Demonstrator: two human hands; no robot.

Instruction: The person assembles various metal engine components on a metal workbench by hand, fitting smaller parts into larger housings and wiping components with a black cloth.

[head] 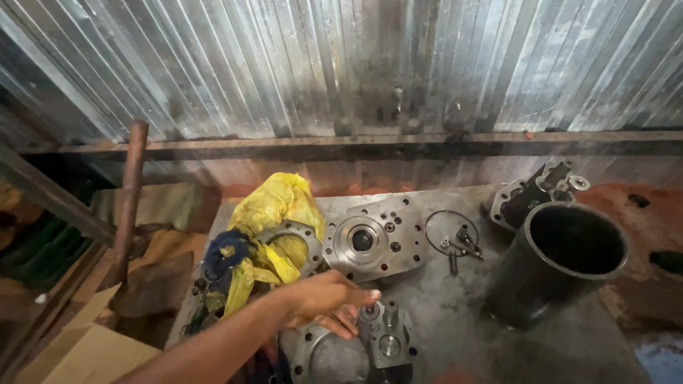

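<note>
Wall: we see corrugated metal sheeting filling the upper half, with a dark horizontal rail across its foot.
Bench: we work over a grey metal bench top, stained and scratched.
Cylinder: a large black open-topped sleeve stands upright at the right of the bench, well apart from our hand.
Yellow bag: a crumpled yellow plastic bag lies at the bench's left, with a dark blue rag just beside it and a grey ring-shaped flange partly wrapped in it.
Square plate: a machined metal plate with a round centre bore lies flat in the middle, just beyond our fingers.
Far casting: a dark housing part rests behind the cylinder.
Wire ring: a thin ring lies flat right of the plate, with small fittings and a spring inside it.
Left arm: our forearm comes in from the lower left, rising diagonally to the right, wrist nearly straight.
Left hand: our left hand lies palm down, fingers loosely extended and slightly parted, pinching nothing; the fingertips reach to the top of the pump body.
Pump body: the grey metal pump body sits at the bottom centre edge, with two short shafts standing up, directly under our fingertips.
Right hand: we cannot see it.
</note>
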